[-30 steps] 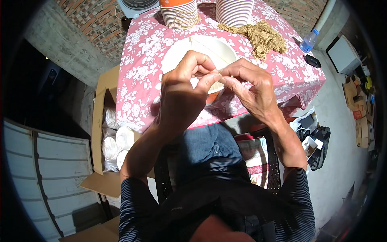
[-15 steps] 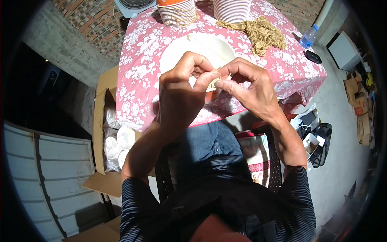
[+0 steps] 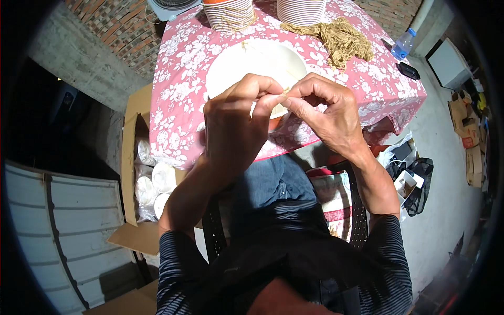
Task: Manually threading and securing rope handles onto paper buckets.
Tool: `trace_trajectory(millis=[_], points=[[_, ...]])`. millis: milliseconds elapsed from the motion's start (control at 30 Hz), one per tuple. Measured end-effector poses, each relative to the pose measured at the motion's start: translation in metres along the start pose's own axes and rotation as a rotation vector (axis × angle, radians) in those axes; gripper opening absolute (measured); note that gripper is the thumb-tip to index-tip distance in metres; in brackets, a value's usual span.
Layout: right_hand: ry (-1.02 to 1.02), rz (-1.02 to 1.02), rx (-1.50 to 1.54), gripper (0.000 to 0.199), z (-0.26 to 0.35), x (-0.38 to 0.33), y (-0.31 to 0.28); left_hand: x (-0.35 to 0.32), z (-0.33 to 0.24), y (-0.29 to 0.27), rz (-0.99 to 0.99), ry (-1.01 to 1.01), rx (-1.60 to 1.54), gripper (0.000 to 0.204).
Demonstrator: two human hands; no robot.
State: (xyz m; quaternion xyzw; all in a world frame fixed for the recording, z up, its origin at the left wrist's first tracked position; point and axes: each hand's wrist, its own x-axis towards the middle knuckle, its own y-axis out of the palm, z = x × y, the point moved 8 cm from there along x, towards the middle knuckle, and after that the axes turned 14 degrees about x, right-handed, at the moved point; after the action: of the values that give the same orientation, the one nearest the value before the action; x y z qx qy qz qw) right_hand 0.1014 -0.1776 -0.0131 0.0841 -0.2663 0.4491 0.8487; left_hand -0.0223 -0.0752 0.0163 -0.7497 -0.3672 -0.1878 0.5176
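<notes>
My left hand (image 3: 239, 118) and my right hand (image 3: 329, 107) meet over the near rim of a big white paper bucket (image 3: 236, 63). Both are closed in a pinch, fingertips almost touching. Between them is a bit of thin tan cord, mostly covered by the fingers. Some orange of the bucket's outside shows under my fingers. Another bit of tan cord (image 3: 245, 45) lies at the bucket's far rim. A loose bundle of tan cord (image 3: 344, 42) rests on the table to the right.
On the flowered pink tablecloth (image 3: 178, 105) stand two stacks of paper buckets, one with cord draped round it (image 3: 231, 18), the other plain (image 3: 300, 13). A water bottle (image 3: 403, 44) and a black object (image 3: 408, 71) sit far right. An open carton (image 3: 128, 173) stands left.
My fingertips have drawn closer together over the rim, and less of the cord shows between them. The view has shifted slightly.
</notes>
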Motion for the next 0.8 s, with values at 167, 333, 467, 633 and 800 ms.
trace_trajectory(millis=[167, 333, 467, 633, 800], points=[[0.005, 0.003, 0.034, 0.009, -0.001, -0.002, 0.002, -0.001, -0.003, -0.003, -0.063, 0.128, 0.086, 0.010], [-0.039, 0.021, 0.005, 0.009, -0.007, -0.002, 0.004, -0.002, -0.007, 0.001, -0.010, 0.141, 0.173, 0.005], [-0.142, 0.025, -0.078, 0.009, 0.000, 0.000, 0.006, 0.000, -0.009, 0.005, 0.026, 0.193, 0.236, 0.006], [-0.133, 0.018, -0.116, 0.008, 0.001, 0.000, 0.007, 0.010, 0.014, 0.010, 0.287, -0.030, -0.130, 0.006], [-0.072, -0.073, 0.063, 0.008, -0.001, -0.001, 0.005, 0.015, 0.007, 0.012, 0.389, 0.106, -0.213, 0.016]])
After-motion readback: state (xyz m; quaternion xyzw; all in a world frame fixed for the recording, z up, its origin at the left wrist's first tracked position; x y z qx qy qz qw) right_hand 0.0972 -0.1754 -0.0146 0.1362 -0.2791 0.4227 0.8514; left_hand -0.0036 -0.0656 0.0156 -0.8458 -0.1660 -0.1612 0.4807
